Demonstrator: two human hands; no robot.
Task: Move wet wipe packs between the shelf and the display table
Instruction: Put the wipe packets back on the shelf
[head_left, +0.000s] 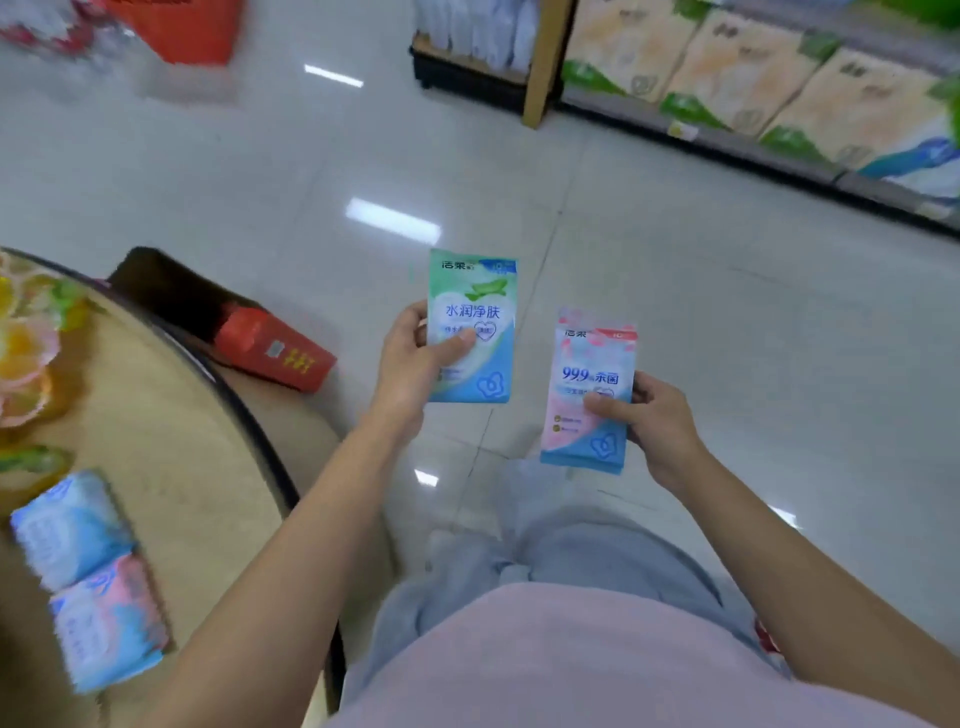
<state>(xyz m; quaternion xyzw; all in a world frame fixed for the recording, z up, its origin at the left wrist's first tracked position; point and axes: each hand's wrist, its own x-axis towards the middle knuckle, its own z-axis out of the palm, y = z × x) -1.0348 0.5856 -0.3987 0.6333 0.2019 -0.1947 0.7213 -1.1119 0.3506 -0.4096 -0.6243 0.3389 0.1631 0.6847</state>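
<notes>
1. The left grip (410, 364) pinches a green pack (472, 306), thumb across its front; the right grip (660, 421) pinches a pink pack (587, 364) likewise.
2. Best keep them apart, setting down one at a time.
3. Left of the left grip, the table (182, 441) carries two packs (72, 525); the shelf (737, 148) beyond the right grip holds tissue bundles (737, 73).
</notes>
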